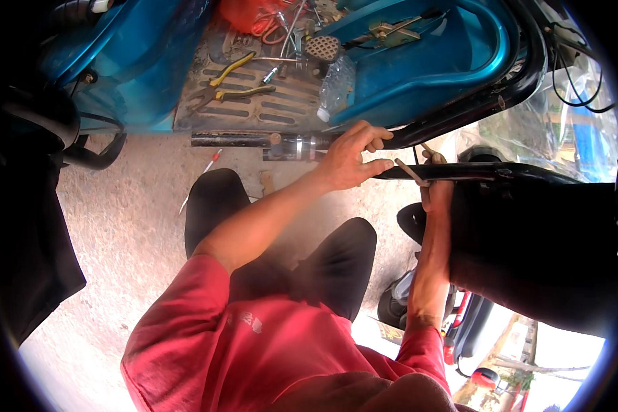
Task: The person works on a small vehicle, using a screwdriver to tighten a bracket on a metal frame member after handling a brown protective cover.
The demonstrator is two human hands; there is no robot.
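Note:
My left hand (350, 158) reaches across to a black frame tube (453, 118) at the edge of a blue vehicle body. Its fingers curl over the tube, and the thumb stretches down to a second black tube (484, 172). To the right of it, my right hand (438, 191) is closed on a thin rusty rod (410, 172), which slants up beside the second tube. That tube partly covers the right fingers. Left of my left hand, a shiny metal collar (299, 147) sits on a dark horizontal pipe (230, 140).
Yellow-handled pliers (232, 69) and other tools lie on the slotted footboard (254, 113), near a pedal (322, 48) and a clear plastic bottle (336, 89). A red-tipped thin stick (215, 156) lies on the concrete. Black seat-like padding (535, 247) stands at my right.

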